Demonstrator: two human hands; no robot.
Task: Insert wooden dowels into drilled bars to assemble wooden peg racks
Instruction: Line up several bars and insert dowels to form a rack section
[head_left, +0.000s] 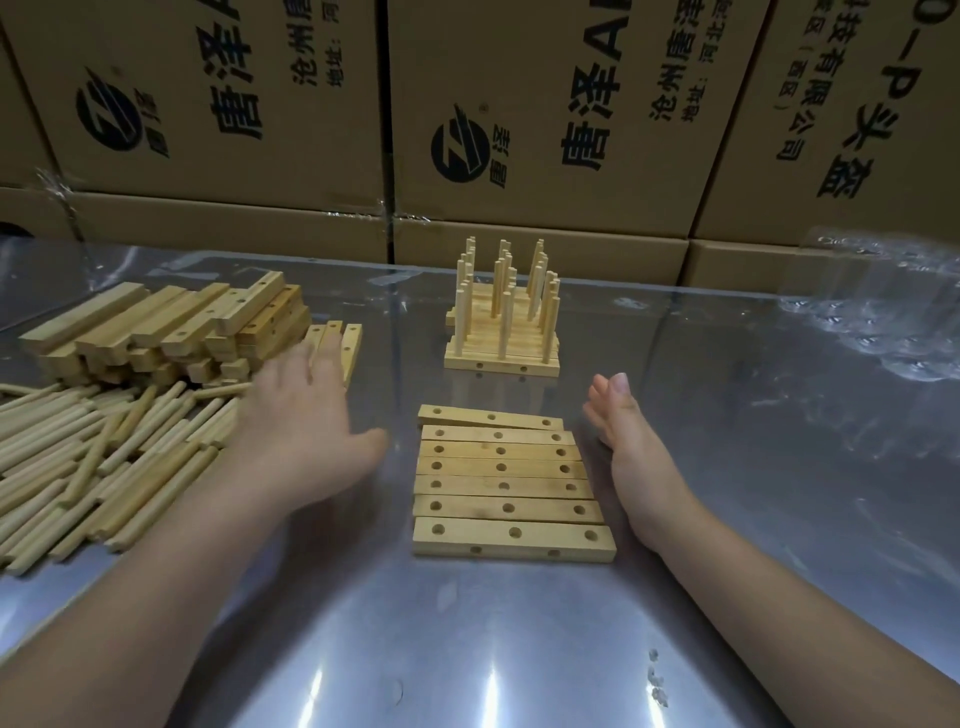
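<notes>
- Far left, I saw a heap of loose dowels (104, 457) lying on the shiny table (467, 649).
- Just behind them sat a stack of drilled bars (171, 327), piled several layers high.
- My left hand (306, 431) was palm down over the table between the dowels and the middle. Its fingers were straight and spread and it held nothing. Its fingertips reached a short group of bars (348, 343) beside the stack.
- In the middle, a row of bars (506, 483) lay flat side by side with the holes up, seven in all, the farthest one slightly askew.
- Behind that row stood the finished peg racks (501, 322), packed together with their pegs upright.
- My right hand (634, 457) stood on edge by the right ends of the row, fingers straight and together, gripping nothing. I could not tell whether it touched the wood.
- Far right lay crumpled clear plastic film (893, 312).
- Printed cardboard boxes (545, 114) lined the back.
</notes>
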